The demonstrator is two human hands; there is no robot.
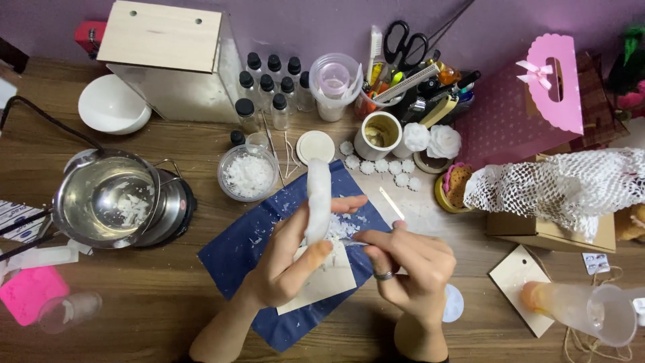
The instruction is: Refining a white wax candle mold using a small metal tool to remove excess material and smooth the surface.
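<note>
My left hand (292, 259) grips a long white wax block (318, 198), holding it upright over a dark blue sheet (235, 249). My right hand (413, 265), with a ring on one finger, pinches a small thin blade (353, 243) against the lower end of the block. White wax flakes (342, 227) lie scattered on the blue sheet, next to a pale card (329, 279) under my hands.
A steel pot (104, 198) with some wax flakes sits on a small black burner at left. A clear tub of flakes (248, 176), small dark-capped bottles (269, 84), a wooden box (164, 57), a white bowl (111, 104) and a cup of tools (403, 74) stand behind. A pink bag (531, 101) is at right.
</note>
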